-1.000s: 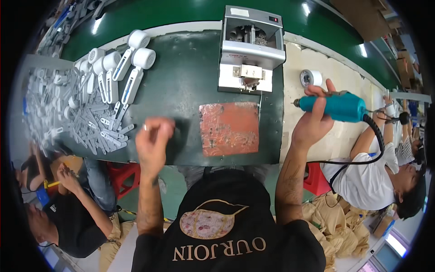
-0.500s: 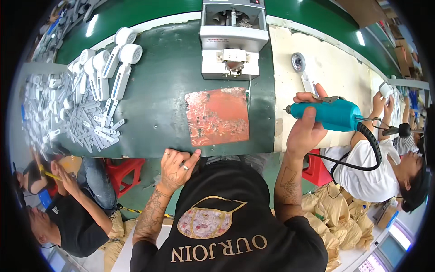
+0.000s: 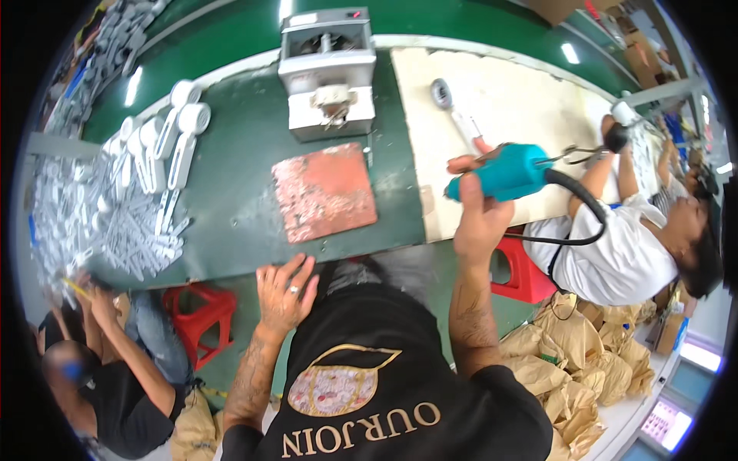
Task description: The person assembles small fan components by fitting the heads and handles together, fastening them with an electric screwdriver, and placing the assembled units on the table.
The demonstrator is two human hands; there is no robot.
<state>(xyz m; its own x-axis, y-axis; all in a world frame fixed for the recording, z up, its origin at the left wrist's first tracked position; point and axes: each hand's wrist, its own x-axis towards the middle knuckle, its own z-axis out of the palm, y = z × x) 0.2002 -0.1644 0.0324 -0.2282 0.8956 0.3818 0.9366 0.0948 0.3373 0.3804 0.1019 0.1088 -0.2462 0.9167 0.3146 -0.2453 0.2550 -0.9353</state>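
My right hand [image 3: 483, 219] is wrapped round a teal electric screwdriver [image 3: 516, 170], held level above the cream-covered part of the bench. Its tip points left, and a black coiled cable [image 3: 593, 203] hangs from its back end. Just beyond the fingers lies a grey-white shower head [image 3: 463, 123] with its round face up. My left hand [image 3: 283, 296] rests at the bench's front edge, fingers apart and holding nothing. Nearest to it is a worn red mat [image 3: 327, 192] on the green bench top [image 3: 238, 200].
A grey metal machine with an open top tray [image 3: 330, 77] stands behind the mat. White shower heads [image 3: 183, 146] and a heap of grey handle parts [image 3: 138, 238] fill the left side. Co-workers sit at both sides; red stools [image 3: 201, 319] and brown bags [image 3: 565, 353] are below.
The whole view has turned, so the bench and machine appear further left. My left fingers are somewhat more stretched out. The screwdriver stays in my right hand.
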